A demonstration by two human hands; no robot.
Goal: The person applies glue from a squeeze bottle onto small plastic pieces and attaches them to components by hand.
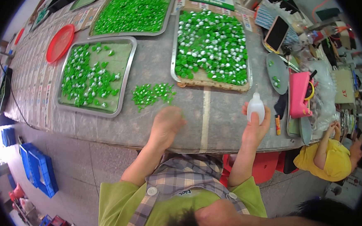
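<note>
My right hand (252, 132) is wrapped round a small white squeeze bottle (256, 109), its thin nozzle pointing up and away from me. Over the table's near part, my left hand (169, 122) is smeared by motion, so its fingers and anything in them cannot be made out. Just beyond it lies a loose pile of small green pieces with white or silvery spots (151, 95). To the left, a metal tray (127, 74) holds more such pieces in scattered clumps. Ahead, a second tray (173, 67) is thickly covered with green pieces and shiny white ones.
Far left, a third tray (168, 19) is full of green pieces, near a red plastic lid (61, 43). On the right are a phone (277, 32), a grey oval dish (277, 73), a pink holder (299, 93) and an orange tube (277, 125). Someone in yellow (327, 159) sits beyond.
</note>
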